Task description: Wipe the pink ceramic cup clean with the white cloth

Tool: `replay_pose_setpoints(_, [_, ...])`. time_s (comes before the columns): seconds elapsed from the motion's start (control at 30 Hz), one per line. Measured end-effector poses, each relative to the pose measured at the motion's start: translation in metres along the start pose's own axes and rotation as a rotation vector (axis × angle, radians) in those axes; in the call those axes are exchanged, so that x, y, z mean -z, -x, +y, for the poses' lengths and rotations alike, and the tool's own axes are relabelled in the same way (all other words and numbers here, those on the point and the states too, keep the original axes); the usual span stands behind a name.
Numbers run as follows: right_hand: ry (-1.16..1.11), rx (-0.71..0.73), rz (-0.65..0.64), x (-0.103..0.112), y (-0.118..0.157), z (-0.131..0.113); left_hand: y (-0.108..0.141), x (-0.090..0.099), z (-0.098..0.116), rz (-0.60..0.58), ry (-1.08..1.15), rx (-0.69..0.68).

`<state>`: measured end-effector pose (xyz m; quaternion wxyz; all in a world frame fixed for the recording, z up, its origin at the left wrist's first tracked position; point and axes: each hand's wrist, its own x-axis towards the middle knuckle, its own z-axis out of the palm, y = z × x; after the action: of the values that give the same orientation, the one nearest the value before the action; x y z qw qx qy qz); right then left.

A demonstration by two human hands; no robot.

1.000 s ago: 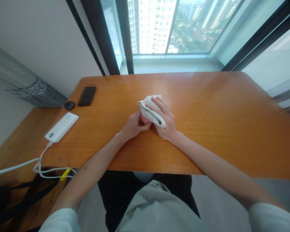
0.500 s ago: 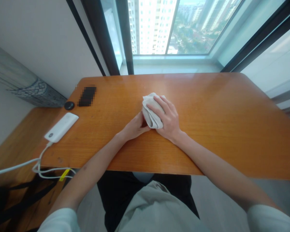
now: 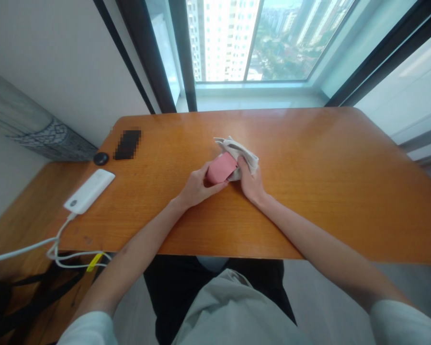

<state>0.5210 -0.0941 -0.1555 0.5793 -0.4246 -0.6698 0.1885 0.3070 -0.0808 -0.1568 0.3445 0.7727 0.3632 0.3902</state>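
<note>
A small pink object (image 3: 221,168) with a smooth surface sits between the thumb and fingers of my left hand (image 3: 197,187), over the middle of the wooden table (image 3: 337,191). Folded pale cloth (image 3: 249,155) is gripped in my right hand (image 3: 252,179), its thumb on the near side. The cloth touches the right side of the pink object and part of it rises behind. Some of my right fingers are hidden by the cloth.
A white power bank (image 3: 89,190) with a white cable (image 3: 25,250) lies at the table's left edge. Behind it are a round black object (image 3: 101,158) and a pixelated dark item (image 3: 128,144). A window stands beyond the back edge.
My right hand has turned and shifted slightly right, taking the cloth off the top of the pink object. That object now shows in my left hand.
</note>
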Motion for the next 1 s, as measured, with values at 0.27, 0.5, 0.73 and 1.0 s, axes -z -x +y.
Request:
replay_pose_setpoints(0.27, [0.199, 0.333, -0.186, 0.002, 0.003, -0.014, 0.005, -0.003, -0.012, -0.019, -0.025, 0.010])
replay_pose_setpoints(0.5, [0.195, 0.308, -0.181, 0.005, 0.005, -0.017, 0.005, -0.002, -0.011, -0.023, -0.069, 0.011])
replay_pose_setpoints(0.73, [0.115, 0.125, -0.066, 0.000, 0.001, -0.011, 0.002, -0.003, -0.006, 0.002, -0.080, 0.017])
replay_pose_setpoints(1.0, [0.243, 0.397, -0.211, -0.003, 0.011, -0.022, 0.005, -0.001, -0.012, -0.041, -0.024, 0.010])
